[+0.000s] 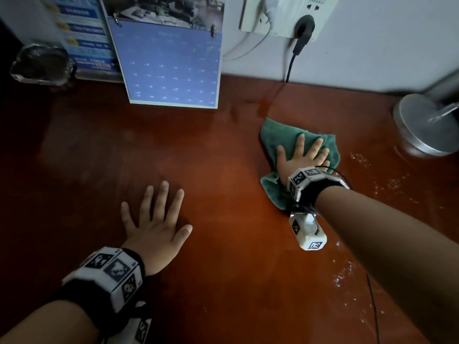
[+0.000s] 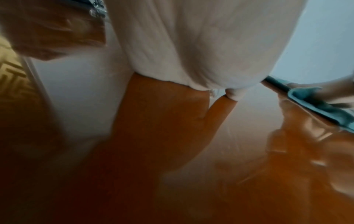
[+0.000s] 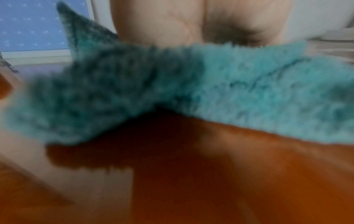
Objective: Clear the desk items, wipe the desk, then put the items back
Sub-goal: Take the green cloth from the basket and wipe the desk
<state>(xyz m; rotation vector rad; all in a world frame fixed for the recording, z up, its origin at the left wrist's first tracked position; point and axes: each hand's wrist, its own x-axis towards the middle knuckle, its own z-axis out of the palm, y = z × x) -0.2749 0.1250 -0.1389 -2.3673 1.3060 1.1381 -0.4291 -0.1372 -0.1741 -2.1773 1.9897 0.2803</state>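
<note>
- Hands first: our right hand point(image 1: 301, 155) lies flat on the teal cloth point(image 1: 278, 132), fingers straight and spread, the palm pressing it onto the red-brown tabletop point(image 1: 223, 189). No finger curls round the fabric.
- We see the cloth crumpled on the right half of the tabletop, toward the wall. One corner pokes out beyond the fingertips and a fold trails under the wrist.
- From the right wrist we see the fluffy fabric bunched beneath the palm with one corner standing up, though the picture is blurred.
- Our left hand point(image 1: 154, 219) rests palm down on the bare wood, nearer to us and well apart from the cloth. Its fingers are straight, slightly fanned, and hold nothing.
- We find a blue desk calendar point(image 1: 171, 65) upright at the back against the wall, to the left of the cloth and not touching it.
- We see a clear glass dish point(image 1: 42, 64) in the far left corner.
- We see a round metal lamp base point(image 1: 422, 125) at the right edge, and water droplets point(image 1: 357, 157) speckling the wood between it and our right forearm.
- We see a black plug point(image 1: 304, 26) in the wall socket point(image 1: 278, 11), its cord dropping to the tabletop's back edge.
</note>
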